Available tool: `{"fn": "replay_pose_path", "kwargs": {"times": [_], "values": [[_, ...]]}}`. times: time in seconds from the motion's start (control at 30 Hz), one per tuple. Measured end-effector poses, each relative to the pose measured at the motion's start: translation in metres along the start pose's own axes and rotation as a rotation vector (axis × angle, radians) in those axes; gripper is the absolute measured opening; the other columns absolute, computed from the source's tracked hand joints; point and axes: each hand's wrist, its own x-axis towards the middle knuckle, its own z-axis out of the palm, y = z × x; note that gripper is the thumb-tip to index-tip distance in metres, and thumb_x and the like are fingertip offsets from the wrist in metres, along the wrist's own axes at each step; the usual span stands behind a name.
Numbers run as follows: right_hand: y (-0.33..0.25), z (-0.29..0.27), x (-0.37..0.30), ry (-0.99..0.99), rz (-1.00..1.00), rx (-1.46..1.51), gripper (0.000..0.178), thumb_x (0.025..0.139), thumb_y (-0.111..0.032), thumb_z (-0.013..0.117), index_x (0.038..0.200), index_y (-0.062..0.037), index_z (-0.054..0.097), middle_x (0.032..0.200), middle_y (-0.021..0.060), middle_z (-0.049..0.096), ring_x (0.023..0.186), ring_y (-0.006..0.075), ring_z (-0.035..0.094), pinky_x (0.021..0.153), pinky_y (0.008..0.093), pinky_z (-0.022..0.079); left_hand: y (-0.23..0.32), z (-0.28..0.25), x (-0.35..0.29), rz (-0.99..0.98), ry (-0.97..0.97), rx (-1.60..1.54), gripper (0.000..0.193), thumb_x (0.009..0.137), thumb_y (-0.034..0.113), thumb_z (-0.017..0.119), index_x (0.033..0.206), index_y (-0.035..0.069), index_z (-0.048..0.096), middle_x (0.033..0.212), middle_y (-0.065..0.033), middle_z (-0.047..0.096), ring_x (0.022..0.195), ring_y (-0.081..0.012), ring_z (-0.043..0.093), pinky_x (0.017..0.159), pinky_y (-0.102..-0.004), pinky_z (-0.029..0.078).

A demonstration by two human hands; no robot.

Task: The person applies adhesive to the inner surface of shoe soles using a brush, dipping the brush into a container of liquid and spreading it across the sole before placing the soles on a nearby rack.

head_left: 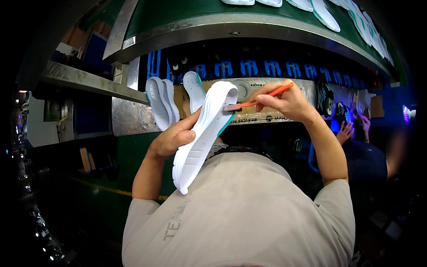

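Observation:
A white shoe sole with a teal edge is tilted in front of my chest. My left hand grips it by its left side, the thumb lying over the rim. Between the fingers of my right hand is an orange-handled brush, its bristle end touching the inside of the sole near the upper end. Behind the held sole, a round dish sits on the cardboard-covered bench. More white soles lean together at the bench's left, and another sole with teal trim stands beside them.
Above the bench runs a green conveyor with a metal edge, carrying several white soles. Blue brackets line the space beneath it. At the right, another person's hands work near dark shoes. A metal bar juts in at left.

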Motion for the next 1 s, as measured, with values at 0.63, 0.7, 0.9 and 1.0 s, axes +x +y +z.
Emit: {"fn": "replay_pose_path", "kwargs": {"times": [0.63, 0.7, 0.9, 1.0], "values": [[0.137, 0.017, -0.065, 0.606, 0.173, 0.738, 0.031, 0.108, -0.025, 0.06, 0.118, 0.0028, 0.071, 0.095, 0.0077, 0.074, 0.085, 0.0118, 0.065, 0.081, 0.0255, 0.052, 0.126, -0.118, 0.162, 0.622, -0.146, -0.751, 0.094, 0.102, 0.06, 0.052, 0.161, -0.006, 0.02, 0.145, -0.0375, 0.045, 0.114, -0.0458, 0.064, 0.088, -0.0463, 0.062], [0.141, 0.028, -0.061, 0.59, 0.205, 0.683, 0.031, 0.108, -0.025, 0.061, 0.118, 0.0025, 0.071, 0.095, 0.0076, 0.074, 0.085, 0.0118, 0.065, 0.081, 0.0256, 0.052, 0.127, -0.14, 0.189, 0.677, 0.138, -1.007, 0.084, 0.108, 0.054, 0.038, 0.16, -0.009, 0.017, 0.149, -0.0363, 0.044, 0.123, -0.0406, 0.061, 0.093, -0.043, 0.06], [0.164, 0.05, -0.069, 0.602, 0.32, 0.436, 0.03, 0.105, -0.025, 0.065, 0.116, 0.0018, 0.073, 0.097, 0.009, 0.078, 0.088, 0.0123, 0.068, 0.083, 0.0282, 0.053, -0.044, -0.098, 0.159, -0.097, 0.65, 0.021, 0.049, 0.102, 0.04, 0.063, 0.122, -0.005, 0.067, 0.102, -0.0181, 0.075, 0.079, -0.0242, 0.075, 0.065, -0.0318, 0.059], [0.17, 0.051, -0.051, 0.473, 0.336, 0.222, 0.029, 0.105, -0.021, 0.065, 0.119, 0.0041, 0.072, 0.1, 0.0103, 0.077, 0.094, 0.0159, 0.071, 0.087, 0.0291, 0.054, -0.207, -0.138, 0.139, -0.471, 0.873, 0.964, 0.069, 0.084, 0.043, 0.083, 0.125, -0.009, 0.061, 0.108, -0.0268, 0.074, 0.098, -0.0384, 0.074, 0.083, -0.0452, 0.06]]}}
